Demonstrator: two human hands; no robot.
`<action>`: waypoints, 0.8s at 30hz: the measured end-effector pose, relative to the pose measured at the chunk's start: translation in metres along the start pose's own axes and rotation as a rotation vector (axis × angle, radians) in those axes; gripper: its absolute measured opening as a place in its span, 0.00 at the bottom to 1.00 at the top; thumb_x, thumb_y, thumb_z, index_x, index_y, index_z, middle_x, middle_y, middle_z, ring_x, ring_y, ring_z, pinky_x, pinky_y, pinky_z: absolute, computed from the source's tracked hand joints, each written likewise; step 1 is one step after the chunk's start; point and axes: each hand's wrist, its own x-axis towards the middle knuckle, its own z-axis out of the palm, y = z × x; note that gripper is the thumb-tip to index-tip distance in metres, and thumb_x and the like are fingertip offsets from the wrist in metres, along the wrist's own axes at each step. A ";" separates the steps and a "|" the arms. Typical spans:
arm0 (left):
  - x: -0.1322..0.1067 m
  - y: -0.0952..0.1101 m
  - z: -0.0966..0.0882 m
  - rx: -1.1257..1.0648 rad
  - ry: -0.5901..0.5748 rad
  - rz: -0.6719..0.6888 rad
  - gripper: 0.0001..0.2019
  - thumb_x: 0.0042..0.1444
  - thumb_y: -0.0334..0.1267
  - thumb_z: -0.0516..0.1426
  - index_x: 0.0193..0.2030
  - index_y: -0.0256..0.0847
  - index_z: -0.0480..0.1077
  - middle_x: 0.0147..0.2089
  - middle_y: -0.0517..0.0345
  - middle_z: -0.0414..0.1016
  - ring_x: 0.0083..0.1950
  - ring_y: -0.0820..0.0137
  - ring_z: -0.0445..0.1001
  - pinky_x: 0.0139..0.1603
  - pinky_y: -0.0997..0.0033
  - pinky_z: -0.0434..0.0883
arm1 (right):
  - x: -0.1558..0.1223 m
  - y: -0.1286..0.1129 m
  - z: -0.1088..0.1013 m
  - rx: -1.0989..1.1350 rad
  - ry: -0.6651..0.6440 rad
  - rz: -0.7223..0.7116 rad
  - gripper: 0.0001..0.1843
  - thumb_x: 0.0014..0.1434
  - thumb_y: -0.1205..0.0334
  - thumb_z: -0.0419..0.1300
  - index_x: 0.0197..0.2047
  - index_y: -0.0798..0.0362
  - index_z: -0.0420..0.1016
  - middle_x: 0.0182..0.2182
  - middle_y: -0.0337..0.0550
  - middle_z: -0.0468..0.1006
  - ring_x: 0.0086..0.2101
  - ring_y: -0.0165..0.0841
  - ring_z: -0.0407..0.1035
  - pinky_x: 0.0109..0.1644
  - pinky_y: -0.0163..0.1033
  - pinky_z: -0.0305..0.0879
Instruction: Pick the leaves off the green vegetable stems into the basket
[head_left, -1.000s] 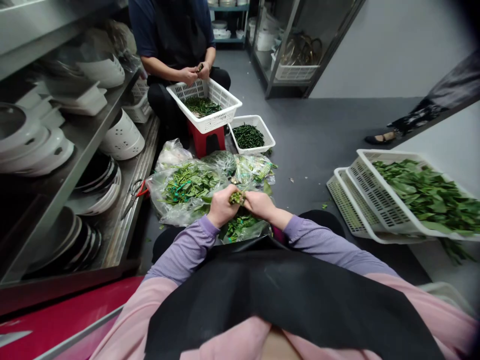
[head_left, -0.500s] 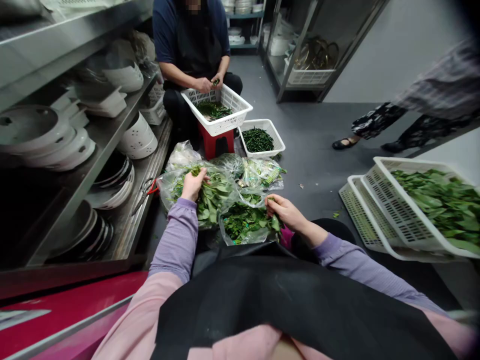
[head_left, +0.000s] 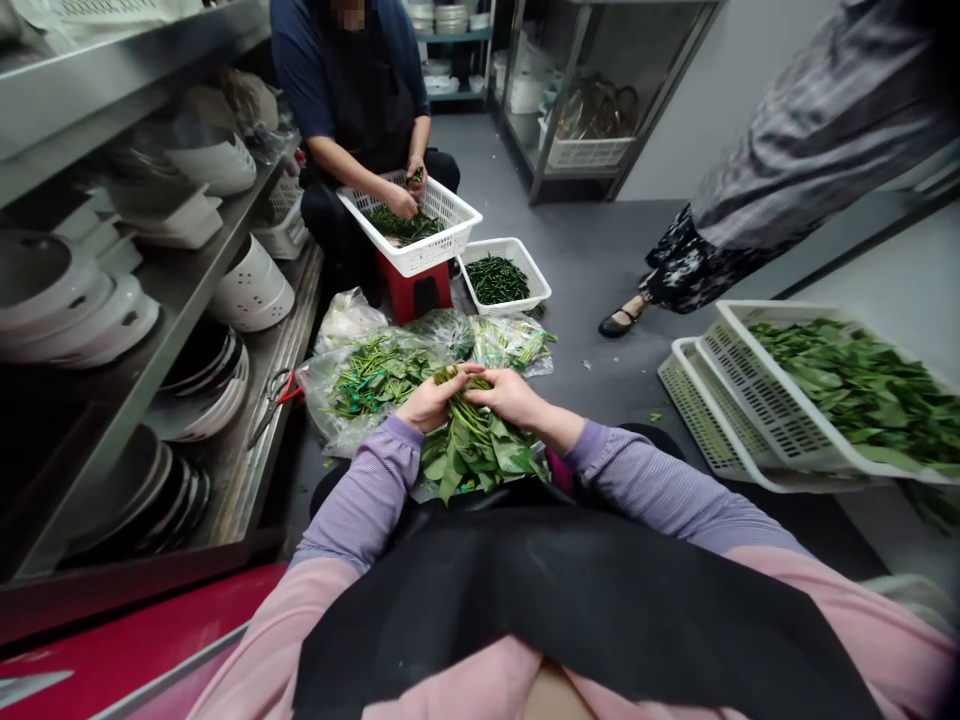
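A bunch of leafy greens (head_left: 480, 450) hangs stems up between my hands, its leaves pointing down over my lap. My left hand (head_left: 436, 398) is closed round the stems from the left. From the right, my right hand (head_left: 506, 396) grips the same stems, its fingertips meeting those of the left. Behind and to the left, an open clear plastic bag (head_left: 319, 375) holds more leafy greens (head_left: 375, 375). The bunch covers most of the bag of greens nearest to me.
Opposite, a person (head_left: 360, 90) handles greens over a white basket (head_left: 457, 225) on a red stool (head_left: 412, 292). A smaller basket (head_left: 541, 285) holds green chillies. Stacked baskets (head_left: 750, 420) with leaves stand right. Scissors (head_left: 271, 405) lie on the left shelf. Another person (head_left: 780, 150) stands at right.
My left hand has brought a bunch of greens from the plastic bag towards me, and my right hand has joined it on the stems. The person at right has stepped closer.
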 end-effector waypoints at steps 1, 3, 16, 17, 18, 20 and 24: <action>0.000 0.000 0.000 0.014 0.003 -0.007 0.24 0.41 0.46 0.64 0.44 0.35 0.71 0.38 0.48 0.76 0.39 0.64 0.75 0.39 0.68 0.71 | -0.001 0.004 0.000 0.046 0.004 0.003 0.20 0.46 0.57 0.61 0.41 0.59 0.76 0.31 0.43 0.77 0.32 0.32 0.69 0.40 0.38 0.63; 0.000 -0.001 0.001 0.056 0.034 0.006 0.22 0.40 0.45 0.65 0.42 0.34 0.72 0.37 0.48 0.77 0.38 0.65 0.75 0.39 0.68 0.70 | -0.003 0.010 0.000 0.036 0.060 -0.029 0.18 0.46 0.57 0.60 0.38 0.59 0.77 0.31 0.42 0.77 0.31 0.32 0.69 0.39 0.37 0.62; 0.005 -0.008 0.007 0.245 0.364 0.233 0.14 0.44 0.45 0.61 0.29 0.35 0.67 0.24 0.61 0.70 0.24 0.76 0.70 0.30 0.73 0.69 | -0.001 0.020 -0.016 0.003 0.223 0.001 0.17 0.44 0.52 0.60 0.31 0.58 0.73 0.23 0.38 0.71 0.25 0.28 0.62 0.30 0.33 0.58; 0.005 -0.006 0.004 0.233 0.396 0.241 0.13 0.44 0.45 0.61 0.29 0.36 0.66 0.22 0.63 0.69 0.23 0.76 0.69 0.28 0.74 0.69 | 0.000 0.020 -0.018 0.019 0.247 0.001 0.17 0.44 0.52 0.60 0.31 0.58 0.73 0.22 0.37 0.70 0.24 0.27 0.61 0.29 0.33 0.58; 0.005 -0.003 0.000 0.230 0.429 0.255 0.13 0.44 0.44 0.61 0.29 0.36 0.66 0.20 0.65 0.66 0.21 0.77 0.67 0.26 0.75 0.68 | 0.000 0.021 -0.020 0.039 0.273 -0.001 0.17 0.44 0.51 0.60 0.31 0.58 0.72 0.22 0.37 0.69 0.24 0.27 0.60 0.29 0.33 0.58; 0.005 0.002 -0.007 0.247 0.483 0.278 0.11 0.44 0.42 0.61 0.28 0.36 0.66 0.18 0.67 0.62 0.18 0.78 0.64 0.22 0.76 0.66 | 0.003 0.021 -0.026 0.086 0.343 -0.008 0.17 0.44 0.50 0.60 0.31 0.57 0.70 0.21 0.36 0.67 0.23 0.27 0.58 0.28 0.33 0.57; 0.002 0.009 -0.015 0.314 0.477 0.236 0.10 0.43 0.40 0.60 0.28 0.35 0.67 0.16 0.67 0.61 0.16 0.78 0.61 0.19 0.78 0.62 | 0.008 0.021 -0.040 0.131 0.411 0.001 0.16 0.46 0.48 0.58 0.29 0.54 0.67 0.18 0.34 0.62 0.20 0.26 0.54 0.26 0.33 0.53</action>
